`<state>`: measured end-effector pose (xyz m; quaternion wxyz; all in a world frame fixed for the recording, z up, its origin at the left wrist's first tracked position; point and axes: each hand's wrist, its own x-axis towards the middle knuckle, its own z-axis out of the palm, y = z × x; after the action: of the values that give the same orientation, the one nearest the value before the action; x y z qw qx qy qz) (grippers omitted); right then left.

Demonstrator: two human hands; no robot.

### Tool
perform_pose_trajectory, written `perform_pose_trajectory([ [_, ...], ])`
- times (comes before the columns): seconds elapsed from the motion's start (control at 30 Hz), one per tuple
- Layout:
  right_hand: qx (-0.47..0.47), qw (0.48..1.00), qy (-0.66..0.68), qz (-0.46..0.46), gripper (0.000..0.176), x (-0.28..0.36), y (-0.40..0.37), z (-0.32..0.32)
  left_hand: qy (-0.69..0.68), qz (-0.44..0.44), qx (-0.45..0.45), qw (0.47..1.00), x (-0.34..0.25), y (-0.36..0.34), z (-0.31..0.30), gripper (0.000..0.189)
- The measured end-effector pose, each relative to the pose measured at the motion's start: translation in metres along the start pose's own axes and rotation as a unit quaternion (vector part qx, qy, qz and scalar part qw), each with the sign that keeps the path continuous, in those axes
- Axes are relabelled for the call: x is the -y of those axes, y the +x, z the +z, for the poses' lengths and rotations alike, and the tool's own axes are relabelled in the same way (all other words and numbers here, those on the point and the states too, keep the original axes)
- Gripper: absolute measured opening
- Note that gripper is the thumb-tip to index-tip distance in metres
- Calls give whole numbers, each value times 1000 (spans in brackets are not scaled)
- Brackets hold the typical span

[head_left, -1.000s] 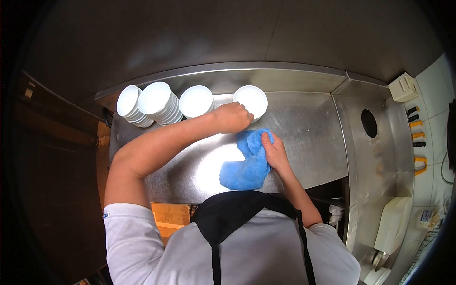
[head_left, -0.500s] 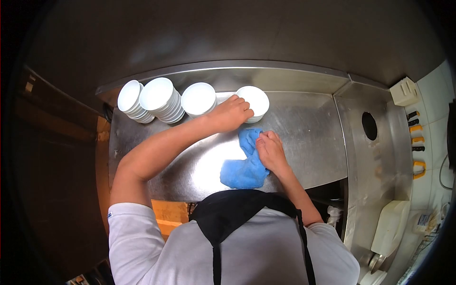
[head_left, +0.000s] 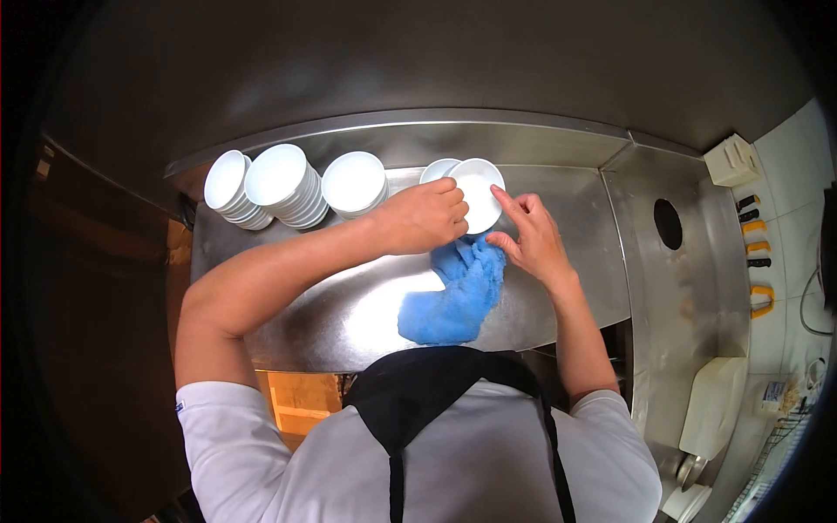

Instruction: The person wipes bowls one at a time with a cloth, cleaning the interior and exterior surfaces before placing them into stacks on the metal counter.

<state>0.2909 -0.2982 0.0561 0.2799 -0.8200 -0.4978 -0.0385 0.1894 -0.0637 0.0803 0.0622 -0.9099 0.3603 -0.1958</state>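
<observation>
Left hand (head_left: 427, 216) and right hand (head_left: 534, 237) flank a round white bowl (head_left: 477, 199), ceramic by its look, in the head view. The left has its fingers curled closed on the bowl's near-left rim; the right is open, thumb and fingers spread, with the forefinger seemingly touching the right rim and the thumb just below it.

Directly below the bowl, between the hands and the person, a bunched blue fabric cloth (head_left: 445, 315) lies on the stainless-steel desk (head_left: 571, 292). Should the left fingers loosen before the right ones close, the bowl could tip or slip, because only a narrow stretch of rim seems to be gripped; a smooth glaze would make that likelier. Just beyond the left fingertips, another round white bowl (head_left: 436, 171) shows partly behind the first, so a careless tilt could knock the two together and chip a rim.

Further to the left of the left hand stand three stacks of white bowls (head_left: 277, 174), the two outermost appearing to lean, though the wide lens may exaggerate this. The left forearm passes close in front of them; a backward sweep of the elbow could nudge the nearest stack.
</observation>
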Motion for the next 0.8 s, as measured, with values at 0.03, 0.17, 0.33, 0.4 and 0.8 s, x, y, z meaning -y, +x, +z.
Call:
perform_pose_trajectory([
  [0.03, 9, 1000, -15, -13, 65, -3, 1, -3, 7, 14, 3, 1000, 0, 2, -3, 5],
  [0.17, 31, 998, -42, -40, 59, -9, -2, -8, 19, 43, 7, 999, 0, 8, -9, 6],
  [0.33, 17, 993, 114, -9, 53, -18, -14, -12, 9, 35, 13, 999, -1, 11, -11, 7],
  [0.4, -36, 972, 231, 7, 53, -26, -24, -10, -2, 25, 19, 1000, -2, 9, -10, 6],
  [0.8, -398, 475, 705, 345, 32, -114, -84, -25, -125, -116, -69, 983, -33, -12, -31, 16],
])
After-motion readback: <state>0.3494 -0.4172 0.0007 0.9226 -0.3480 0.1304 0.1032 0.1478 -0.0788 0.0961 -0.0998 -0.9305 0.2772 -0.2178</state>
